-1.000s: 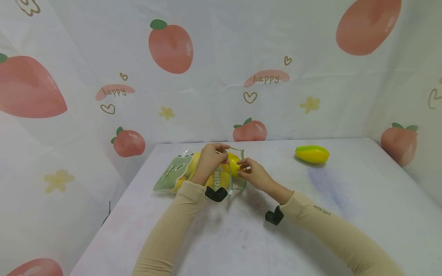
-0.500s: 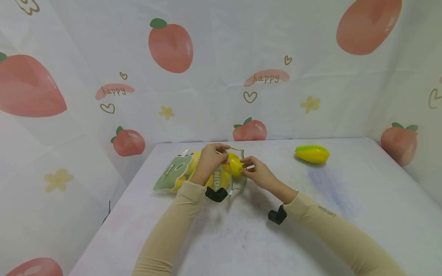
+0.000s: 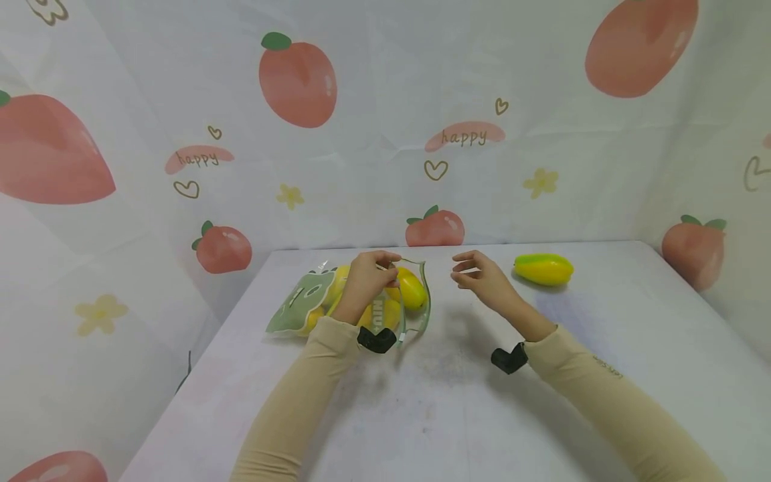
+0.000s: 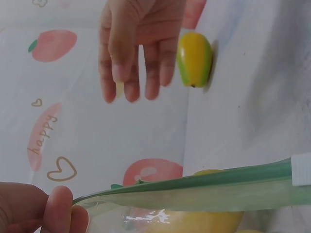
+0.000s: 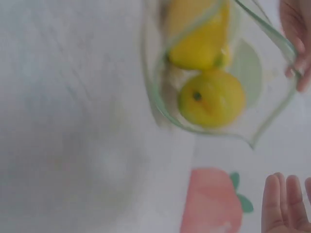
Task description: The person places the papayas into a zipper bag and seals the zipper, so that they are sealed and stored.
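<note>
A clear zip bag [image 3: 292, 311] with green print lies on the table, its mouth gaping to the right. Inside are several yellow fruits; one yellow-green fruit [image 3: 411, 289] sits just within the mouth. My left hand [image 3: 365, 284] pinches the bag's top edge between thumb and fingers, as the left wrist view shows by the green zip strip [image 4: 194, 186]. Apart from the bag, my right hand [image 3: 490, 281] hovers over the table, fingers extended and holding nothing. Beyond it lies a yellow-green papaya [image 3: 544, 270]. The right wrist view looks into the bag at two fruits [image 5: 212, 98].
A white zip slider [image 4: 301, 170] sits on the strip in the left wrist view. White cloth [image 3: 373, 134] printed with peaches stands behind and beside the white table [image 3: 421, 415]. Each wrist carries a small black camera [image 3: 509, 358].
My right hand has left the fruit at the bag's mouth and moved right, toward the papaya. The left hand keeps its pinch on the bag's edge.
</note>
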`<state>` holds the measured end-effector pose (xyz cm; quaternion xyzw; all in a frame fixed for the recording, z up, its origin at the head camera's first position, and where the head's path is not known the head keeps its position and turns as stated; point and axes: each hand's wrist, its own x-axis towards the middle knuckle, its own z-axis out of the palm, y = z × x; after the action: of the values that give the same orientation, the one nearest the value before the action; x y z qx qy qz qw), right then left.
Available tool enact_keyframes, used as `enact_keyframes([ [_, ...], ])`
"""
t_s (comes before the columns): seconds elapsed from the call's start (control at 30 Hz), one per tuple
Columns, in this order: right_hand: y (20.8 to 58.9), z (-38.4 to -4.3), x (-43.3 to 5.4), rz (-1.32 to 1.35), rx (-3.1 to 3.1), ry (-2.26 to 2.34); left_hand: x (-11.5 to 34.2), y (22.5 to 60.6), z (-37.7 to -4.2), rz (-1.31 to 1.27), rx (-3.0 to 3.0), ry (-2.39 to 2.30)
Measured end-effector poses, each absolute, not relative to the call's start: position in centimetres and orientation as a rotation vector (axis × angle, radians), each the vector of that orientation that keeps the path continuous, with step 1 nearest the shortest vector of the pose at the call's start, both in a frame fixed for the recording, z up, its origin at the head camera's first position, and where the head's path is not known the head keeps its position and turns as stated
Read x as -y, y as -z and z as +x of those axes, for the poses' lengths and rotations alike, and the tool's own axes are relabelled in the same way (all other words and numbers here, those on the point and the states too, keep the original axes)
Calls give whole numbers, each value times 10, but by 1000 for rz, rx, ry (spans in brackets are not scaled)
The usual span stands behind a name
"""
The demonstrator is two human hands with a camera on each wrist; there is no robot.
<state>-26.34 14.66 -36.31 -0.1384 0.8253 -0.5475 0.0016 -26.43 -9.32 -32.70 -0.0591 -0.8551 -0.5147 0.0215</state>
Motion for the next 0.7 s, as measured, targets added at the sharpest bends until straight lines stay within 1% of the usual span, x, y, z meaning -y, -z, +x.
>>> enact_keyframes([
  [0.43,348,-270,-211,-426,-2667,1984,93,326,-264,-180,2643,1631],
  [0.7,352,-276,-240,-315,-2838,1878,93,327,-264,-182,2652,1620],
])
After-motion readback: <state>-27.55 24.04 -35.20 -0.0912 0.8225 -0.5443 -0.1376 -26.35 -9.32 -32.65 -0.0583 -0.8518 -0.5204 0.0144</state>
